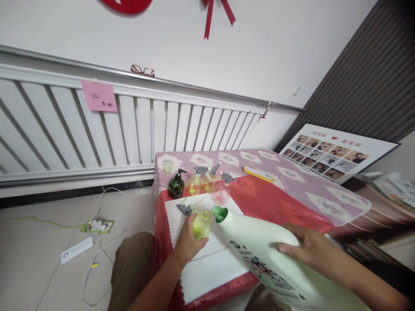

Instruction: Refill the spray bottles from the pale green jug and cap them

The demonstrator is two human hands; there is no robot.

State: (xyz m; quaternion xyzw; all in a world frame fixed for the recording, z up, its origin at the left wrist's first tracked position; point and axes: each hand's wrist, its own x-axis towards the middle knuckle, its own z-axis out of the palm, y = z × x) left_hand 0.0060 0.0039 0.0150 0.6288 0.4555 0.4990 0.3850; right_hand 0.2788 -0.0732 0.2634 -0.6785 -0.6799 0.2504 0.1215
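My left hand (189,239) is closed around a small yellow-green clear spray bottle (201,224) whose neck is uncapped. In my right hand (300,248) is a large pale green jug (259,246), gripped near its handle and tilted. The jug's green spout (220,213) points toward the bottle's neck, a small gap apart; I cannot make out any liquid between them. A detached grey spray head (185,209) lies on the white sheet (210,270) just beyond my left hand.
Behind stand a dark green pump bottle (176,185), a yellow spray bottle (194,183), another spray bottle (208,183) and a pink one (221,194). A yellow box (257,174) lies on the patterned cloth (295,175). Cables and a power strip (97,226) are on the floor.
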